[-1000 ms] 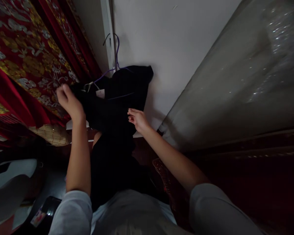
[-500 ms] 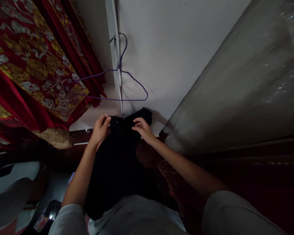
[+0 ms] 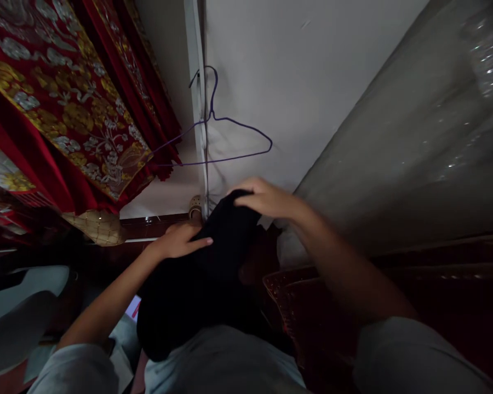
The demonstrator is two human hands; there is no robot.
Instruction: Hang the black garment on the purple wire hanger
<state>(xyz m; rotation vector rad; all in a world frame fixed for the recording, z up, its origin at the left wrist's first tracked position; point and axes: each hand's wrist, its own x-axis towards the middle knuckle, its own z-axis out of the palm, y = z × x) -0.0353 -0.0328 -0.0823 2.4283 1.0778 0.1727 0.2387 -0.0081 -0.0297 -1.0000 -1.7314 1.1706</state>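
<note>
A black garment (image 3: 197, 279) hangs bunched in front of my chest, held between both hands. My right hand (image 3: 267, 200) grips its upper edge, fingers curled over the cloth. My left hand (image 3: 181, 241) lies on the garment's left side with the fingers stretched along the fabric. Above the hands a purple wire hanger (image 3: 225, 142) hangs bare on the white wall, by a white vertical strip (image 3: 197, 109).
Red and gold patterned cloth (image 3: 66, 109) hangs at the left. A grey glittery sheet (image 3: 414, 148) covers the right side over dark wooden furniture. A white rounded object (image 3: 20, 306) sits at lower left. A red patterned cushion (image 3: 296, 295) lies below my right arm.
The garment has come off the purple hanger, which now hangs bare. Both hands have drawn the cloth down and bunched it nearer my chest.
</note>
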